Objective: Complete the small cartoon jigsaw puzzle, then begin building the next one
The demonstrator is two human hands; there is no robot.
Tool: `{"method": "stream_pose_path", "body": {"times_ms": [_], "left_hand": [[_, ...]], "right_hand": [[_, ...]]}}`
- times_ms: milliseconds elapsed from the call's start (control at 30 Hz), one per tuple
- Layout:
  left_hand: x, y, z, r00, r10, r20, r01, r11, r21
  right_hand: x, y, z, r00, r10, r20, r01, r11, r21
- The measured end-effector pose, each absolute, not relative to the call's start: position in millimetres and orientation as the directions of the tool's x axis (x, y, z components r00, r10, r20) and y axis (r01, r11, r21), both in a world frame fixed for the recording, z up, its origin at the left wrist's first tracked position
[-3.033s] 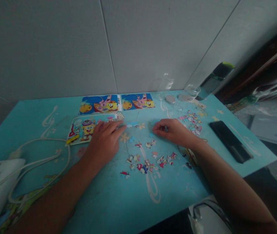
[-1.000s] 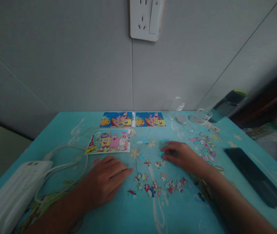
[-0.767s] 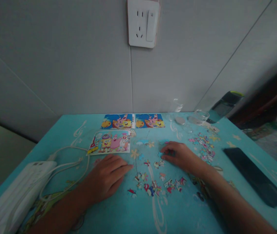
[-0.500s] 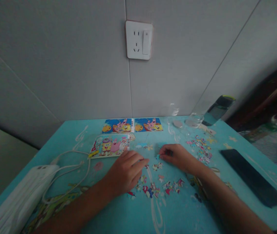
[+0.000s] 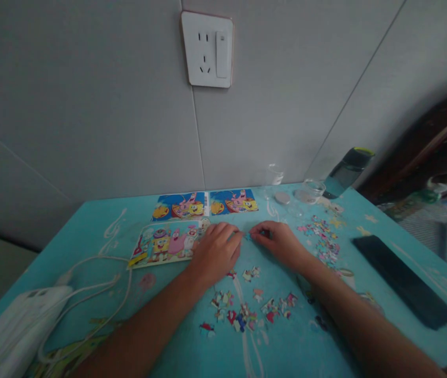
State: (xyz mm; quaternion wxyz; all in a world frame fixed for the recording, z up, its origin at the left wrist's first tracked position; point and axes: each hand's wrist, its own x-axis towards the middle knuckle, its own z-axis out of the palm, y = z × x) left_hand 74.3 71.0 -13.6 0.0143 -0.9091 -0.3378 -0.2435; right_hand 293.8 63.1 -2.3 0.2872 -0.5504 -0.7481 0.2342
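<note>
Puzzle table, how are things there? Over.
Left hand, right hand close together; small blue piece at right fingertips, grip unclear; loose puzzle pieces on near side.

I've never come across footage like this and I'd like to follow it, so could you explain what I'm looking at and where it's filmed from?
There is no machine here: you see a person's bare left hand and right hand. One camera worn on the head looks forward and down, so the arms enter from below.

On the turquoise table lie loose puzzle pieces, two blue picture cards by the wall and a paler picture card in front. A dark, flat object lies to the right.

The right hand appears to pinch a small blue piece. The left fingertips are close by; whether they touch it is too small to tell.
</note>
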Motion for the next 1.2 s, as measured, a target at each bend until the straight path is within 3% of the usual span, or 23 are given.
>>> {"method": "stream_pose_path", "body": {"times_ms": [267,633,1200], "left_hand": [[76,73,-13,0.716,0.551,0.429,0.531,-0.828,0.179],[76,74,-14,0.732,0.528,0.431,0.493,-0.847,0.201],[78,74,-13,0.764,0.522,0.380,0.489,-0.852,0.188]], "right_hand": [[312,64,-5,-0.127,0.938,0.324,0.808,0.287,-0.514],[309,53,-4,-0.297,0.910,0.288,0.792,0.404,-0.459],[308,52,-6,-0.318,0.910,0.265,0.832,0.402,-0.382]]}}
